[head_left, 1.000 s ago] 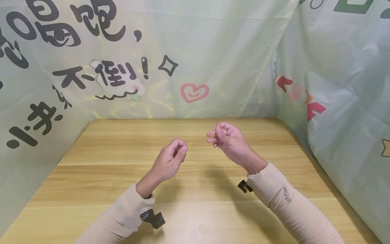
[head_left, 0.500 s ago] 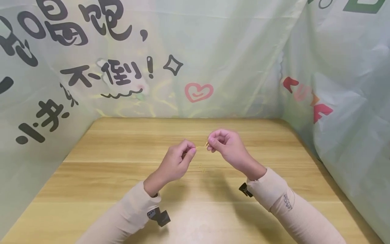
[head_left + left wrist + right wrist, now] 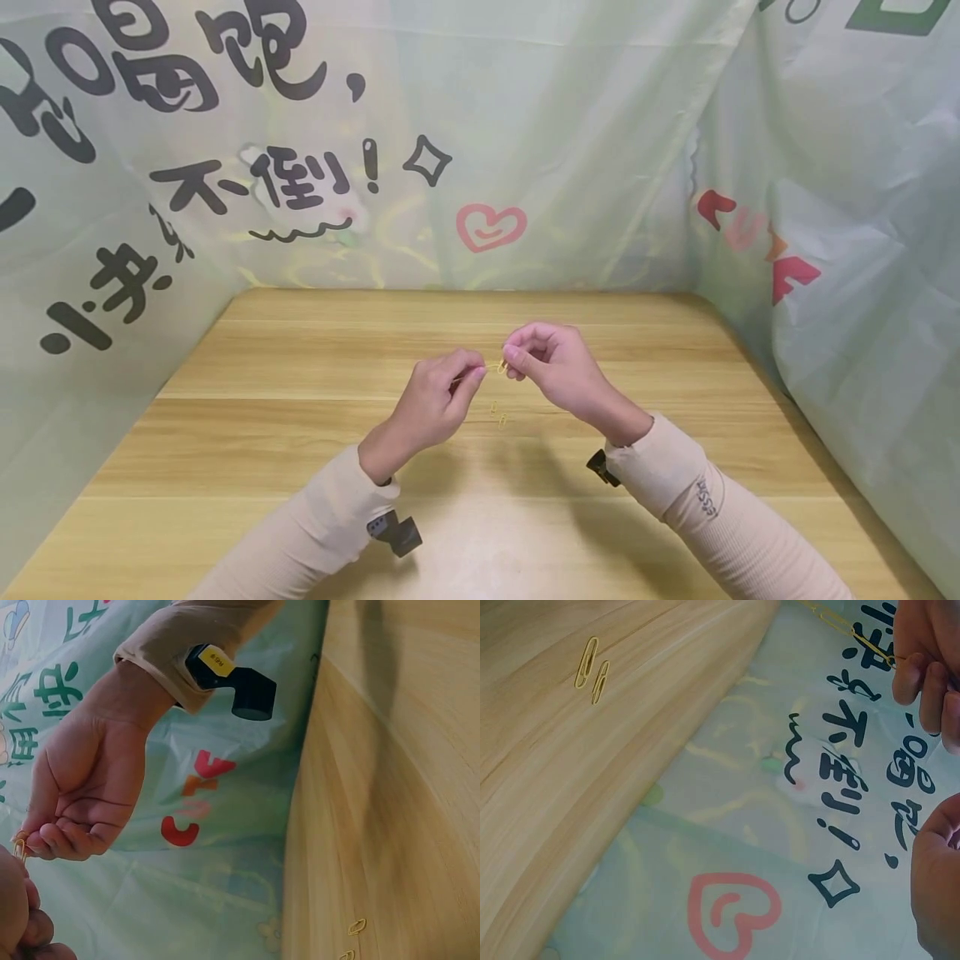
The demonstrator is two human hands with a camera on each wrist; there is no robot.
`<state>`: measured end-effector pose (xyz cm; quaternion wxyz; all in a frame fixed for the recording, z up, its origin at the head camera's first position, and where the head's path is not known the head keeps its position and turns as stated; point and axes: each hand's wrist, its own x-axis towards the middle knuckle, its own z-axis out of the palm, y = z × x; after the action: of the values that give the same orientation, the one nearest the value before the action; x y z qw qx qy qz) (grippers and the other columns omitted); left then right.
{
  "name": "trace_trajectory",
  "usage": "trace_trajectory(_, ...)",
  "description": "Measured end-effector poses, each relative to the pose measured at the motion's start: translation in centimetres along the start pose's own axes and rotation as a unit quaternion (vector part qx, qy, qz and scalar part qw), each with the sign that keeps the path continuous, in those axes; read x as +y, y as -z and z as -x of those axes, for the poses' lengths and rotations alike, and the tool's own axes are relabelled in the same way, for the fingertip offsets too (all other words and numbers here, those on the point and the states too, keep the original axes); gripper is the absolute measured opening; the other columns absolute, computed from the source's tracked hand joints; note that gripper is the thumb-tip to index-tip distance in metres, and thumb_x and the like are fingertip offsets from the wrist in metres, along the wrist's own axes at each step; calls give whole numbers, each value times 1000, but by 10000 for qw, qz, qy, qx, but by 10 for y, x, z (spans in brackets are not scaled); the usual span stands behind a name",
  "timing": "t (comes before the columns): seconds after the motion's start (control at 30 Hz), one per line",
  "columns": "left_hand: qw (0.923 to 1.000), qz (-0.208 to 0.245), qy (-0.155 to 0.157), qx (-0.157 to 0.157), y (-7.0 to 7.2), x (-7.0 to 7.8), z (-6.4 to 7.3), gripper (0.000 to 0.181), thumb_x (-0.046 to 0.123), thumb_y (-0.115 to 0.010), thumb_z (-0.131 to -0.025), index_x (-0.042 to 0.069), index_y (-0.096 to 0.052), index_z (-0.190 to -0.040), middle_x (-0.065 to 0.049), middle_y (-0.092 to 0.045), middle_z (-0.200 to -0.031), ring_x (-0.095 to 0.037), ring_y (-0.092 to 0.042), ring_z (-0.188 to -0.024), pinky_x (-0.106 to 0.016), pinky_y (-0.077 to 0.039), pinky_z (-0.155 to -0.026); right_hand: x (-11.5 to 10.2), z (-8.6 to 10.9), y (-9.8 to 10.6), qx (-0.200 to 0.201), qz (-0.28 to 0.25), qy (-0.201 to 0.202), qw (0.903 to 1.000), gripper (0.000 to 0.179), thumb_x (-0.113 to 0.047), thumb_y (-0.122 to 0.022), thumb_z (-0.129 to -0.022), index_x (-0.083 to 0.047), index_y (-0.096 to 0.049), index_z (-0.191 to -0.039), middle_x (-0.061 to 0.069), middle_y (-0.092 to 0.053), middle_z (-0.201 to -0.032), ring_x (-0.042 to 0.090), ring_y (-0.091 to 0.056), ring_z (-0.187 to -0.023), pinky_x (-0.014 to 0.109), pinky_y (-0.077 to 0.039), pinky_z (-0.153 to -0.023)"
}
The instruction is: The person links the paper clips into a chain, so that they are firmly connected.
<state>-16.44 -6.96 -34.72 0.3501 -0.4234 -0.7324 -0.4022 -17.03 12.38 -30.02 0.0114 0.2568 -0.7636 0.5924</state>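
Note:
Above the middle of the table, my left hand point(image 3: 442, 396) pinches a yellow paper clip that sticks out past its fingertips. A chain of linked yellow paper clips point(image 3: 836, 621) trails from that hand in the right wrist view. My right hand point(image 3: 551, 367) pinches another yellow paper clip point(image 3: 502, 367) between thumb and fingers. The two clips meet in the narrow gap between the hands; whether they are hooked together I cannot tell. In the left wrist view, the clip point(image 3: 20, 849) at the right fingertips is partly covered by my left hand point(image 3: 19, 919).
Two loose yellow paper clips, one point(image 3: 587, 662) beside the other point(image 3: 601, 682), lie on the wooden table point(image 3: 300, 467) below the hands. Printed cloth point(image 3: 600, 150) hangs behind and along the sides. A black wrist camera point(image 3: 395, 533) juts from the left sleeve.
My hands have come together, the right one moving left and down, the left one slightly right. The clips at their fingertips now meet.

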Motion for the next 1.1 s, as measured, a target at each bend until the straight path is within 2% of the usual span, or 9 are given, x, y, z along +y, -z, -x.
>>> trace_trajectory(0.17,9997,-71,-194,114,0,-1,1,20,12,-48,-102,1,-59,-89,0,-45,-62,-8,-39,-52,-17,-34,-46,0,0,0,-16,-36,151,9999,6,1,-62,-93,6,-63,-89,10,-63,-74,21,-60,-64,28,-52,-64)
trace_trajectory(0.4,9995,-143,-230,134,0,0,1,6,-1,-55,-93,1,-59,-89,0,-46,-63,-8,-40,-53,-17,-35,-47,2,0,-1,-113,22,222,9997,11,-1,-63,-93,9,-62,-90,8,-62,-71,21,-59,-63,27,-51,-60)
trace_trajectory(0.53,9994,-153,-273,127,0,0,1,12,5,-52,-98,1,-59,-89,0,-46,-63,-9,-40,-53,-17,-35,-47,1,1,-1,-141,24,161,9998,9,-2,-62,-93,6,-63,-90,8,-62,-71,17,-59,-63,28,-51,-61)
trace_trajectory(0.73,9994,-118,-292,130,0,0,1,11,4,-52,-97,1,-60,-89,0,-47,-63,-9,-41,-53,-17,-36,-47,-3,2,1,-155,3,202,9997,8,-3,-62,-94,3,-63,-89,9,-62,-71,18,-58,-63,28,-50,-60)
trace_trajectory(1.0,9992,-108,-345,154,-1,1,0,30,19,-42,-105,1,-59,-88,-1,-47,-63,-9,-41,-53,-17,-36,-48,-4,2,1,-230,-33,275,9994,7,-2,-61,-94,3,-63,-89,10,-60,-70,18,-57,-62,26,-46,-56)
trace_trajectory(1.1,9988,-185,-408,183,-1,2,-1,32,20,-40,-105,1,-59,-87,-1,-47,-63,-9,-41,-53,-17,-36,-48,-3,2,1,-254,-11,312,9992,7,-1,-62,-93,4,-63,-89,10,-60,-70,20,-56,-61,26,-46,-56)
